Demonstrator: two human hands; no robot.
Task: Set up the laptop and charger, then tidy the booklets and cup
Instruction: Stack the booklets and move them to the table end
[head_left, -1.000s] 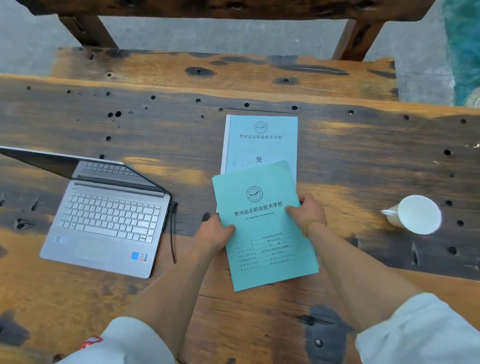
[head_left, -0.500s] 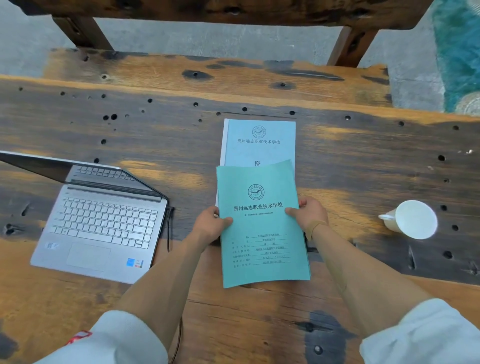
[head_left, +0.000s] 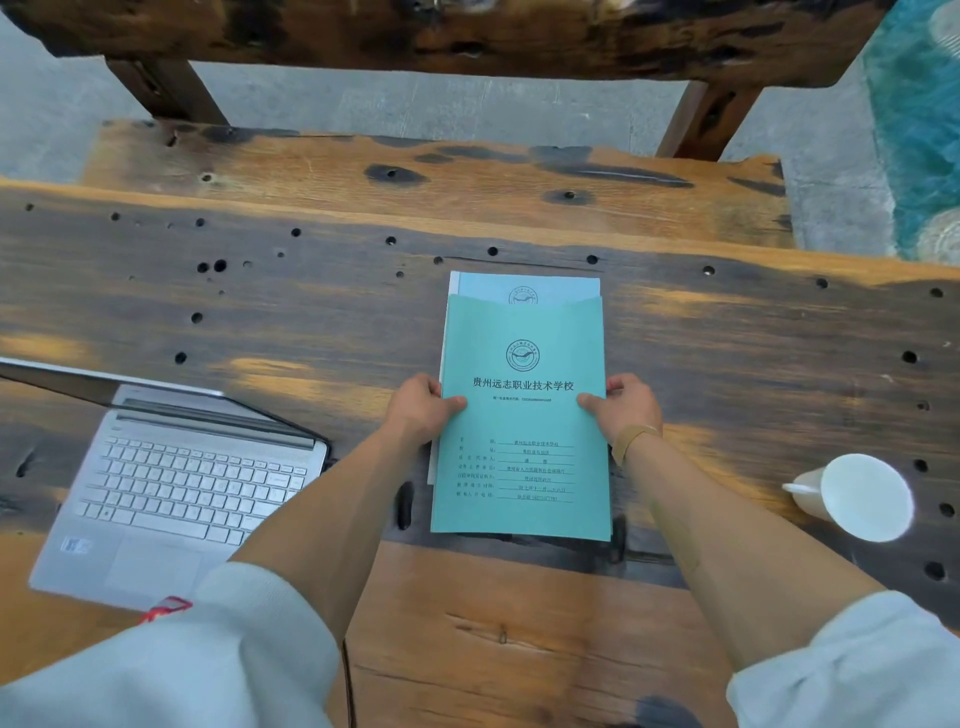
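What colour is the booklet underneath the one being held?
Pale blue; only the lower booklet's top strip shows above the teal booklet, in the head view.

A heavy wooden table (head_left: 753, 364) fills the near and middle of the scene. Its top is a worn slab, streaked dark brown and orange, and peppered with small round holes. A crack runs across the near part, by a dark stain at the near edge. Beyond its far edge stands a wooden bench (head_left: 441, 182) of the same rough timber, with dark knots in the seat and a thick backrest beam (head_left: 467, 36) on two slanted posts. Under and behind the bench lies a grey concrete floor (head_left: 415, 111). At the far right shows a patch of teal surface (head_left: 919, 130) with pale round marks. The light is soft and even.
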